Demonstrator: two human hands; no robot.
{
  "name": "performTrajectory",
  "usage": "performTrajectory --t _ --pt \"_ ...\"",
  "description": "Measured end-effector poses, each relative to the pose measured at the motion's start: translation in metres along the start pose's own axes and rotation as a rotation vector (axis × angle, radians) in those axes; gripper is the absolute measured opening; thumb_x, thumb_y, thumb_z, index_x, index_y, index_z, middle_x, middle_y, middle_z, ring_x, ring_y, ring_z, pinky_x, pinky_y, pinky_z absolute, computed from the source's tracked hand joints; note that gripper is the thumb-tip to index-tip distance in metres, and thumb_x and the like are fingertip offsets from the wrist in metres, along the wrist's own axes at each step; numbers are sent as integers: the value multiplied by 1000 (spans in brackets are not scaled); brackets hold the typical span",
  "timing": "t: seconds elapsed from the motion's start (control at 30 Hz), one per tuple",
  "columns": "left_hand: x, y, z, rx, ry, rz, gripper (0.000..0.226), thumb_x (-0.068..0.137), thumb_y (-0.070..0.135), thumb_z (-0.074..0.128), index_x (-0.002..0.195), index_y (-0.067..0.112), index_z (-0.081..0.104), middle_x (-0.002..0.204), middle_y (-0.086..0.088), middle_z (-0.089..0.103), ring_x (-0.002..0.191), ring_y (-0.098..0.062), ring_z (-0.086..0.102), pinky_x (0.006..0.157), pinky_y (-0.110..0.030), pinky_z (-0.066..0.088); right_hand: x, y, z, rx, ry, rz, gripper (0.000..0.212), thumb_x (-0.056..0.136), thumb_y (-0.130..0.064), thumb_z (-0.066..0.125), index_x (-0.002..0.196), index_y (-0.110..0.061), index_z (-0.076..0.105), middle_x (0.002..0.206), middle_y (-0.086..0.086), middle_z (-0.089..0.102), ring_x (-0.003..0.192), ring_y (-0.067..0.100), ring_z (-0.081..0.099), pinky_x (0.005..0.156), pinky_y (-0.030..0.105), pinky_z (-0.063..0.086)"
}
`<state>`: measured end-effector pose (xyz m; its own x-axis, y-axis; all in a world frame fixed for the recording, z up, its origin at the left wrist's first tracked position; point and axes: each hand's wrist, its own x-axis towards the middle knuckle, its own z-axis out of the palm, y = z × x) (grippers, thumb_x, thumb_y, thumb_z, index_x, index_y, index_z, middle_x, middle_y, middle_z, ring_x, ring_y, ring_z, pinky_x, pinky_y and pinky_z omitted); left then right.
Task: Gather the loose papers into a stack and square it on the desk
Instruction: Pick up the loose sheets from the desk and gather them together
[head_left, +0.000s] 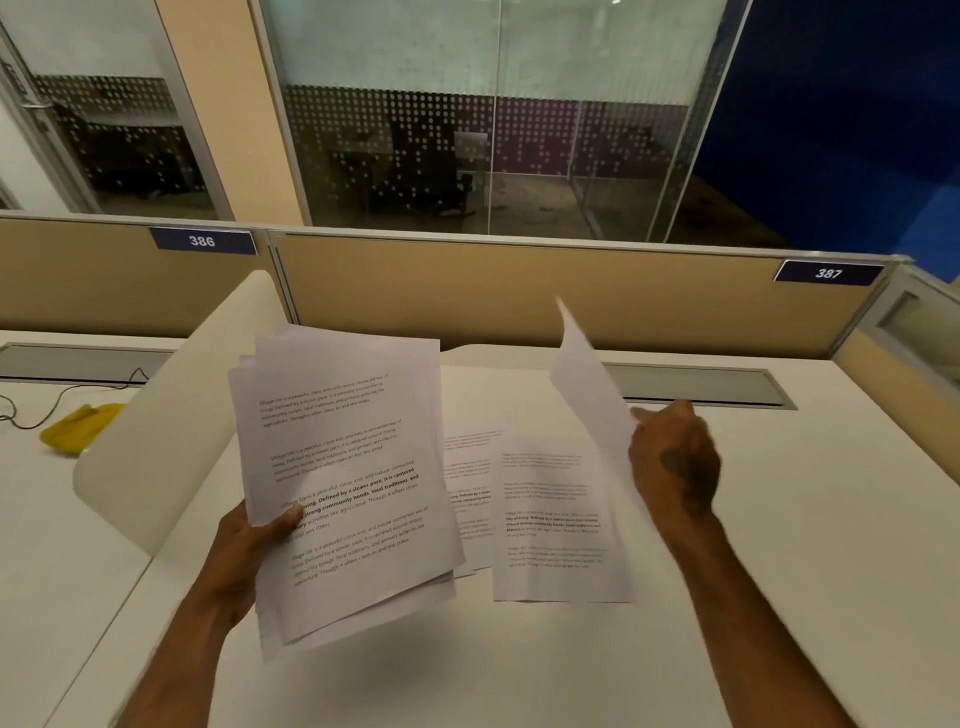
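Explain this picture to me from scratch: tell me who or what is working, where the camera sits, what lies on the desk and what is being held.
No machine here: a person works with two bare hands. The single picture comes from a wide-angle camera on the person's head, looking forward and down. The left hand grips a loose bundle of printed sheets, raised above the white desk, its edges not yet squared. The right hand pinches a single sheet, lifted and blurred. Flat on the desk remains one printed page, with more pages partly hidden behind the bundle. A yellow cloth and a dark cable lie on the neighbouring desk, beyond a white curved divider. Behind, the partition bears tags 386 and 387.
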<state>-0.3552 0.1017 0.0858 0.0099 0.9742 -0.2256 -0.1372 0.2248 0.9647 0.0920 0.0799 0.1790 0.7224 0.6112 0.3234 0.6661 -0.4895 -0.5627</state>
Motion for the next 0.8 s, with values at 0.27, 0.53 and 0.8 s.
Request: performTrajectory --t 0.27,0.53,0.8 --pt "0 -11 8 6 6 -22 41 79 14 73 120 14 66 105 -18 79 87 -42 77 65 -50 65 -105 15 93 -341 -442 -383 25 57 4 90 76 4 74 98 27 71 69 31 71 49 32 60" --pt "1 -14 4 31 31 -33 41 80 15 73 120 14 65 104 -18 79 87 -44 77 67 -53 64 -132 17 147 -158 -849 -35 57 100 -47 44 136 -2 52 150 19 44 126 30 56 102 33 47" --pt "1 -14 4 18 23 -34 47 75 15 82 119 16 65 103 -18 79 85 -44 77 66 -54 64 -76 91 123 -307 -597 450 87 83 -54 65 149 -13 27 143 17 35 129 35 38 105 49 40"
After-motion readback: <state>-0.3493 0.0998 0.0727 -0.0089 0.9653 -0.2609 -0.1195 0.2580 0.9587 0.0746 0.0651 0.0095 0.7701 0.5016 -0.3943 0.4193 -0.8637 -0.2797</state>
